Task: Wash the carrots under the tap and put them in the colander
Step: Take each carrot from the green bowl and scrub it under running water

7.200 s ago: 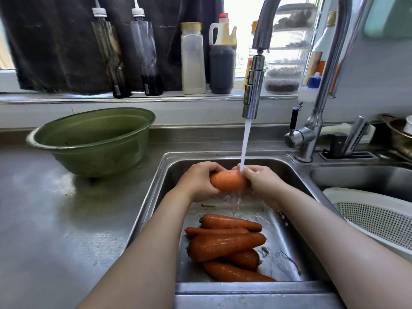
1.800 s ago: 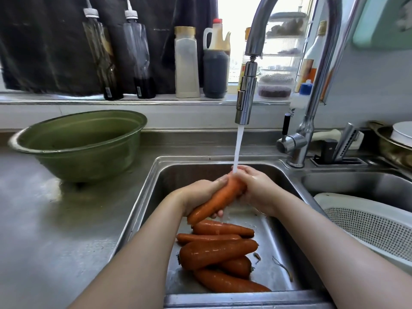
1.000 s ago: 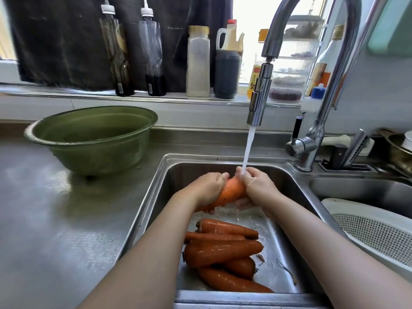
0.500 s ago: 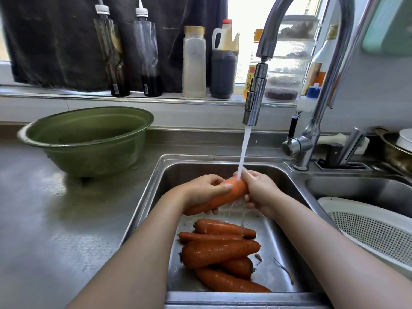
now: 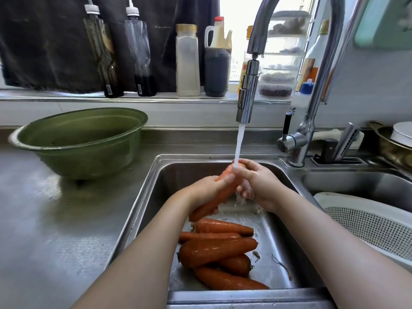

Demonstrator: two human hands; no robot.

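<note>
The left hand (image 5: 207,188) and right hand (image 5: 258,184) clasped one orange carrot (image 5: 214,201) under the curved chrome tap (image 5: 247,94) over the steel sink (image 5: 151,186). Five more carrots (image 5: 218,249) lay inside, with one white perforated colander (image 5: 367,226) to its right and one round green bowl (image 5: 78,141) to its left.

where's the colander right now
The white colander sits at the head view's lower right, in the right-hand sink basin, just right of the left basin holding the carrots.

The steel tabletop (image 5: 55,230) stretches away on the left, with a green basin (image 5: 89,161) standing on it near the back. Set into it, the left sink (image 5: 156,197) has carrots (image 5: 218,249) piled on its floor, while the right sink (image 5: 356,186) holds a white colander (image 5: 367,226). Behind, the ledge (image 5: 66,100) carries a row of bottles (image 5: 187,61).
</note>
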